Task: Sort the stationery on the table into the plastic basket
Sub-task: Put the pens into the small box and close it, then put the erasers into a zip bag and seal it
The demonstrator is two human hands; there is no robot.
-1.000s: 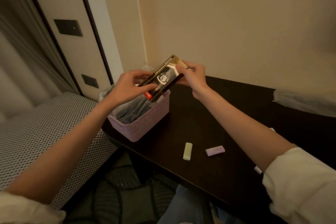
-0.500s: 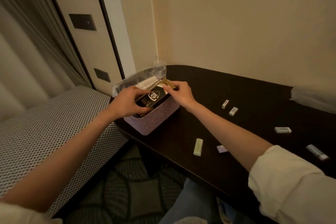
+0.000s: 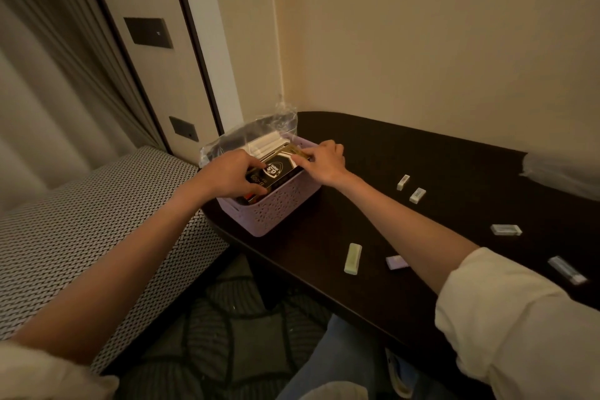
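My left hand (image 3: 232, 176) curls round the near end of the black-and-gold box (image 3: 276, 169); my right hand (image 3: 324, 162) pinches its far gold end. Since a second ago the box has sunk into the pink basket (image 3: 276, 208), centre frame, its length running lower left to upper right.

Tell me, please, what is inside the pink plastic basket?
Visible in the pink plastic basket: a black-and-gold box held by both hands, white packets, clear plastic wrap. Anything beneath is covered.
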